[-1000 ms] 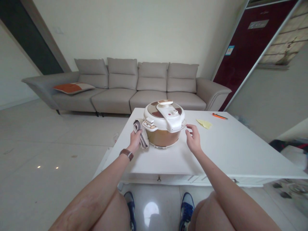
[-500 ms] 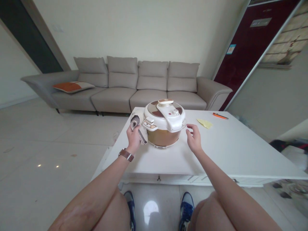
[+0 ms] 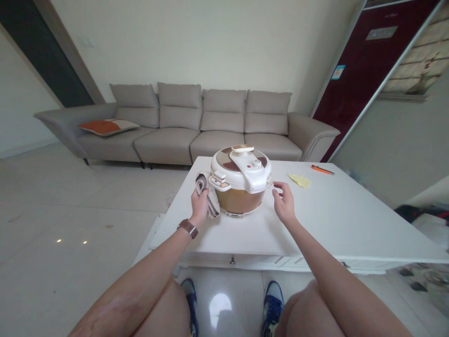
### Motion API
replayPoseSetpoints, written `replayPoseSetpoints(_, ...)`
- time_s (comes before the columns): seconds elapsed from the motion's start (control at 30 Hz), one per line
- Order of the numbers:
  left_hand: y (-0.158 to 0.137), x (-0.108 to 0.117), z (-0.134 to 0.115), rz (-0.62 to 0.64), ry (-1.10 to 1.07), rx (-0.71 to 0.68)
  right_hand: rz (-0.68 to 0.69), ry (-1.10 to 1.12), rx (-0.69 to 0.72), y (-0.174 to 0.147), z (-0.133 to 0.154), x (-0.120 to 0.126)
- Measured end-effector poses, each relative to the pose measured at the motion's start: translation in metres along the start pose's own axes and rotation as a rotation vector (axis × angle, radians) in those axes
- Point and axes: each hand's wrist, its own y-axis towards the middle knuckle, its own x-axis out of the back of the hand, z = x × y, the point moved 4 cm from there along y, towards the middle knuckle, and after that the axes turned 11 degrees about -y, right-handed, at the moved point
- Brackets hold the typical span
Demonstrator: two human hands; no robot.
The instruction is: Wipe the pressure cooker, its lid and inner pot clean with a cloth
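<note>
A white electric pressure cooker [image 3: 240, 180] with a golden-brown lower body stands upright on the white table, lid on. My left hand [image 3: 199, 206] is closed around a folded, dark-edged cloth [image 3: 212, 205] at the cooker's left side, just below its left handle. The cloth lies close against the body; I cannot tell how firmly it presses. My right hand [image 3: 284, 201] is beside the right handle, fingers curved and apart from the thumb. Its fingertips reach the handle's edge, without wrapping round it.
On the white table [image 3: 336, 220], a yellow cloth [image 3: 299, 181] and an orange pen-like tool [image 3: 322, 170] lie to the right. Behind stands a grey sofa [image 3: 166, 142] with an orange-and-white cushion [image 3: 108, 127]. A drawer knob [image 3: 232, 260] shows at the table's front.
My left hand has moved slightly right and down with the cloth along the cooker's side. My right hand stays by the right handle.
</note>
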Motion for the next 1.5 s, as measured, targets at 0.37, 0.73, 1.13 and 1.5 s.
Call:
replayPoseSetpoints(0.37, -0.014, 0.001, -0.007, 0.071, 0.075, -0.055, -0.008, -0.001, -0.020, 0.001, 0.000, -0.001)
replayPoseSetpoints(0.73, -0.062, -0.016, -0.015, -0.001, 0.025, 0.029, 0.048, 0.532, -0.506, 0.007, -0.013, -0.021)
replayPoseSetpoints(1.13, -0.064, -0.019, -0.019, 0.036, 0.088, -0.015, 0.129, 0.941, -0.640, 0.010, -0.007, -0.037)
replayPoseSetpoints(1.5, -0.068, -0.029, -0.017, -0.018, 0.058, -0.003, 0.196, 0.898, -0.577, 0.016, -0.011, -0.036)
